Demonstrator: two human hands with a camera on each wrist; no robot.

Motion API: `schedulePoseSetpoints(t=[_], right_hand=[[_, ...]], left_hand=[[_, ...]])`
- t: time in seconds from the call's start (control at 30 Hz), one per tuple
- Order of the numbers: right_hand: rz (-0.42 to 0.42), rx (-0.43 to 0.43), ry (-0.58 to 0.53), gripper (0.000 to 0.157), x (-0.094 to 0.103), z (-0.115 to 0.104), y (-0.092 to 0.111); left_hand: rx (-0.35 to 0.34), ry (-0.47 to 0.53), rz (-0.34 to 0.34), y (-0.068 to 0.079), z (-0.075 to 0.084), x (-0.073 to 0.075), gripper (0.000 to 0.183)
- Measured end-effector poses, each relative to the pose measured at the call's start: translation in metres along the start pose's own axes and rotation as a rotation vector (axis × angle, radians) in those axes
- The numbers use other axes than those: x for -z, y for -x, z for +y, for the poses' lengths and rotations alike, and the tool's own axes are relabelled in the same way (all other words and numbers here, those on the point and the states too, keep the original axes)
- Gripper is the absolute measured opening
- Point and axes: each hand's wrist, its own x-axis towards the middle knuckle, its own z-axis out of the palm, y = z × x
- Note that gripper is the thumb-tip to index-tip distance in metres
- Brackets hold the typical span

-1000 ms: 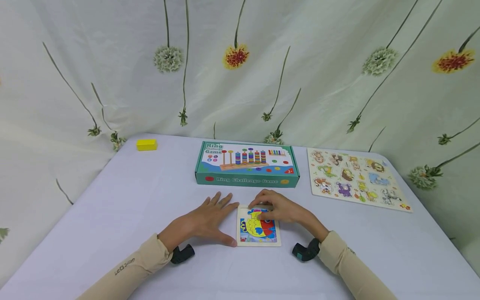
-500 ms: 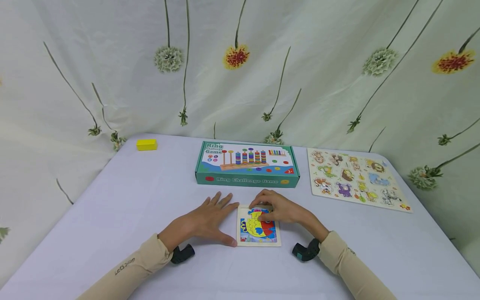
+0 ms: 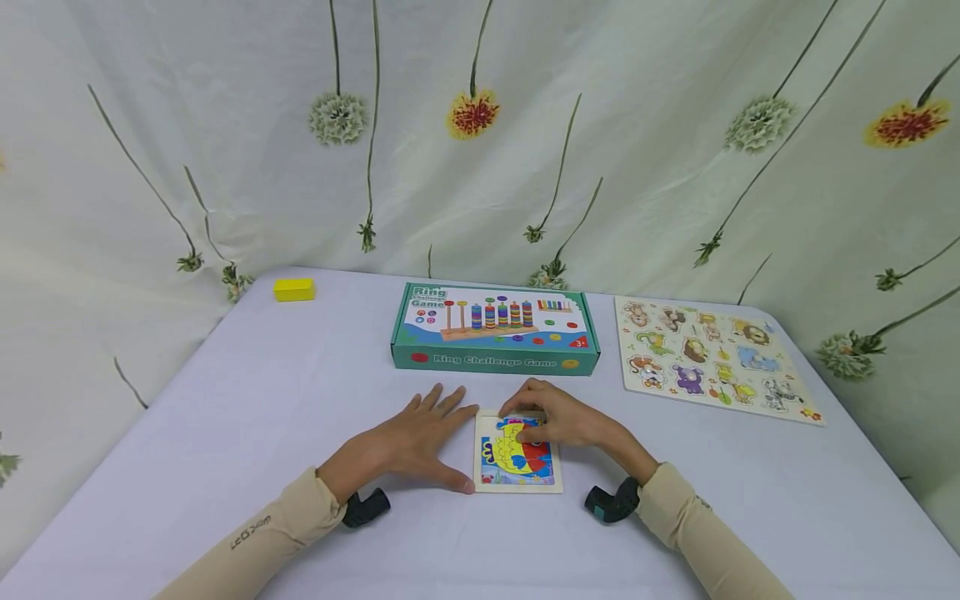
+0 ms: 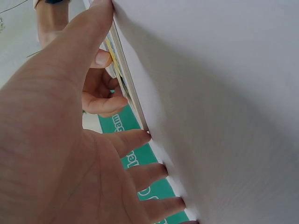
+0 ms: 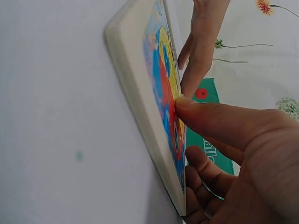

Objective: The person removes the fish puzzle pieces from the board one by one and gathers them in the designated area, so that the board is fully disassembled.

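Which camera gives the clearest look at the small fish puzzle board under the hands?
The head view: the fish puzzle board lies flat there, its picture facing the camera, the left hand beside it and the right hand over its far edge. The right wrist view shows it steeply foreshortened; the left wrist view shows only its thin edge.

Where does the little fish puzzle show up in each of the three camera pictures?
Head: the puzzle lies low in the middle, between the left hand and right hand.
Left wrist: only its thin edge shows, upper left, running beside the thumb.
Right wrist: it fills the middle, seen edge-on, thumb pressed on its picture.
Shared landmark: the green box, seen behind the fingers at both wrists.
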Motion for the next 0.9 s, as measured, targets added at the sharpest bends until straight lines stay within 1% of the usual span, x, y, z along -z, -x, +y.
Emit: schedulePoseSetpoints(t=[0.23,0.47,0.57,0.9], right_hand=[[0.002,0.007,0.041,0.030,-0.0001,0.0003,0.0001],[-0.025,0.001,-0.022,0.037,0.0005,0.0004,0.0010],[-0.034,0.001,-0.031,0.040,0.0012,-0.0003,0.0016],[-0.050,-0.001,0.008,0.043,0.0037,-0.0022,0.0043]], left_hand=[[-0.002,-0.009,-0.002,-0.0008,-0.0008,-0.0002,0.103],[0.002,-0.008,-0.001,-0.0012,-0.0013,-0.0010,0.103],[0.005,-0.010,-0.004,-0.0011,-0.0014,-0.0017,0.103],[0.003,-0.003,-0.006,-0.0008,-0.0006,-0.0002,0.102]])
